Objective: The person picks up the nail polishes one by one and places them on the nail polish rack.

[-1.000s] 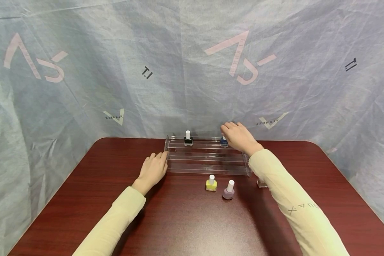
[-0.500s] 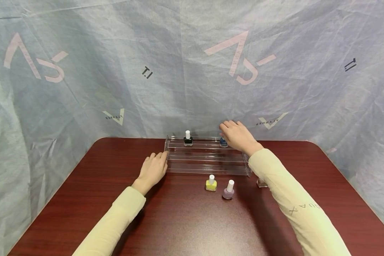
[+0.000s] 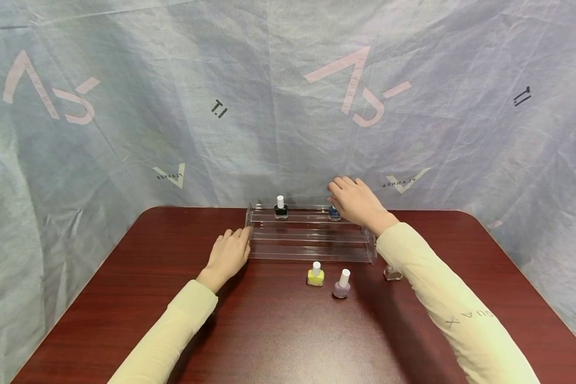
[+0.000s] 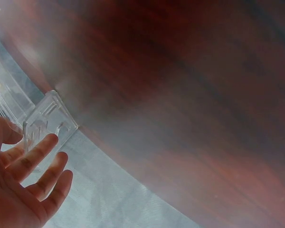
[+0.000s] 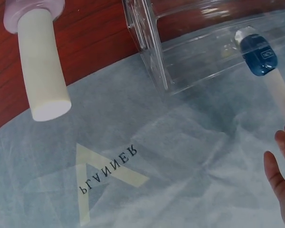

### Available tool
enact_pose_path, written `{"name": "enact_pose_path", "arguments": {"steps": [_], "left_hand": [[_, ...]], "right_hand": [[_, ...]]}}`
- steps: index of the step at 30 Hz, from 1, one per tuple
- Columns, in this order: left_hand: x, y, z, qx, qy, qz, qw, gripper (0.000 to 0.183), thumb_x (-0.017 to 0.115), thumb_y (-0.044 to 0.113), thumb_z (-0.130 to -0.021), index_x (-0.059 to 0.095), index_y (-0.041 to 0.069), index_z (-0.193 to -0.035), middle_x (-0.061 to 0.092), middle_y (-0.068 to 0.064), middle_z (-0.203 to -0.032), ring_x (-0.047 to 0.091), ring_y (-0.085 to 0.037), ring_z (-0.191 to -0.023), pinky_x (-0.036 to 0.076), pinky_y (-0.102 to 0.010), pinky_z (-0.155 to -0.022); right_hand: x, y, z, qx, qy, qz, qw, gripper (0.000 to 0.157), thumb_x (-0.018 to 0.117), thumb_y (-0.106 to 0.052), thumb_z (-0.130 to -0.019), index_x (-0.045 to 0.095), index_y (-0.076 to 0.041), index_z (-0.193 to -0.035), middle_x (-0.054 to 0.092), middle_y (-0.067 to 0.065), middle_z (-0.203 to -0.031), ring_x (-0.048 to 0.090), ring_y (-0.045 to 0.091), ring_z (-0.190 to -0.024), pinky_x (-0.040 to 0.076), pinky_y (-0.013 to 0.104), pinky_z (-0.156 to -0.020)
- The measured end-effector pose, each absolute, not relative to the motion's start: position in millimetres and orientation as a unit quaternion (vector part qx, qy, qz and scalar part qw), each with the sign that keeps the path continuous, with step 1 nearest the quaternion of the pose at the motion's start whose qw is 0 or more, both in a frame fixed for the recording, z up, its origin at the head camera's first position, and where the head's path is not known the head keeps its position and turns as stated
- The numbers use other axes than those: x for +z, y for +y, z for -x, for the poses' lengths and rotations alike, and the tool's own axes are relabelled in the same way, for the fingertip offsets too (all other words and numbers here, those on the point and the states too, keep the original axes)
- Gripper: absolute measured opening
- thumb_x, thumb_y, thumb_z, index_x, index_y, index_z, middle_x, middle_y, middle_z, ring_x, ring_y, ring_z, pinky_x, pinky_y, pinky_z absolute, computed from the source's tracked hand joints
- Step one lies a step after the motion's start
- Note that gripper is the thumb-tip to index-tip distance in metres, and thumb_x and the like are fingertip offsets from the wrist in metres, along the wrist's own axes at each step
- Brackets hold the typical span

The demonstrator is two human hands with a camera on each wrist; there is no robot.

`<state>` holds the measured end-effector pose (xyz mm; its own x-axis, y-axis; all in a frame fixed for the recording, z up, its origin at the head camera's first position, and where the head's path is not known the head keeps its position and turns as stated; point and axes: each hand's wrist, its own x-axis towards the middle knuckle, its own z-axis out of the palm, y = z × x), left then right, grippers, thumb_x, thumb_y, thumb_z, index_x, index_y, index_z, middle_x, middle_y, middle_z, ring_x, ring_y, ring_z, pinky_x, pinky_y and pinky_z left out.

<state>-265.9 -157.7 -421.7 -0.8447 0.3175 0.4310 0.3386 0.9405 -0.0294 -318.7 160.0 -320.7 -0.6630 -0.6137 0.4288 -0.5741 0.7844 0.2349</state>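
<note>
A clear acrylic tiered rack (image 3: 312, 250) stands at the back of the table. My left hand (image 3: 228, 252) grips its left end, thumb and index finger at the end panel (image 4: 52, 111), other fingers spread. On the top tier stand a black nail polish bottle (image 3: 281, 212) at left and a blue nail polish bottle (image 3: 334, 213) toward the right, both with white caps. My right hand (image 3: 357, 201) is beside and above the blue bottle, partly covering it in the head view. In the right wrist view its fingertips (image 5: 270, 161) extend near the white cap, loosely spread.
In front of the rack stand a yellow nail polish bottle (image 3: 316, 277) and a mauve one (image 3: 342, 289). A brownish bottle (image 3: 392, 273) is partly hidden by my right sleeve (image 3: 441, 293). A grey printed cloth (image 3: 269, 106) hangs behind the dark red table (image 3: 288, 330).
My right hand has risen slightly off the blue bottle's cap, its fingers moving up and a little left. The left hand keeps its place at the rack.
</note>
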Motion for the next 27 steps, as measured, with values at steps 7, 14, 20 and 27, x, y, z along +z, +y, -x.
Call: {"name": "enact_pose_path", "arguments": {"steps": [7,14,20,27], "left_hand": [[-422.5,-158.2,266.7,-0.026,-0.961,0.168,0.216,0.035,0.053,0.015,-0.087,0.053,0.007,-0.121,0.064,-0.009,-0.101,0.057,-0.031,-0.089,0.047,-0.041,-0.069],[-423.2,-158.4,266.9,-0.025,-0.962,0.169,0.212,0.035,0.050,0.015,-0.088,0.052,0.007,-0.122,0.065,-0.009,-0.102,0.057,-0.030,-0.090,0.047,-0.041,-0.070],[-422.9,-158.6,266.1,-0.025,-0.963,0.168,0.208,0.035,0.051,0.015,-0.088,0.052,0.007,-0.122,0.064,-0.009,-0.102,0.057,-0.030,-0.090,0.047,-0.041,-0.069],[-422.4,-158.3,266.3,-0.023,-0.964,0.167,0.208,0.034,0.051,0.015,-0.088,0.052,0.007,-0.121,0.064,-0.008,-0.101,0.057,-0.030,-0.089,0.046,-0.040,-0.068]], "right_hand": [[-318.0,161.6,309.5,-0.043,-0.898,-0.335,0.280,0.019,0.055,-0.024,-0.090,0.057,-0.008,-0.101,0.056,0.008,-0.096,0.053,0.025,-0.089,0.041,0.039,-0.071],[-320.7,164.7,297.1,-0.054,-0.893,-0.342,0.287,0.021,0.054,-0.026,-0.090,0.057,-0.008,-0.102,0.056,0.006,-0.094,0.052,0.023,-0.085,0.038,0.036,-0.067],[-325.9,165.5,286.8,-0.055,-0.894,-0.346,0.280,0.020,0.054,-0.028,-0.091,0.055,-0.009,-0.096,0.056,0.006,-0.095,0.051,0.023,-0.085,0.035,0.035,-0.065],[-334.3,168.8,276.9,-0.058,-0.888,-0.355,0.287,0.020,0.056,-0.028,-0.089,0.054,-0.009,-0.096,0.056,0.005,-0.088,0.051,0.022,-0.081,0.035,0.034,-0.064]]}}
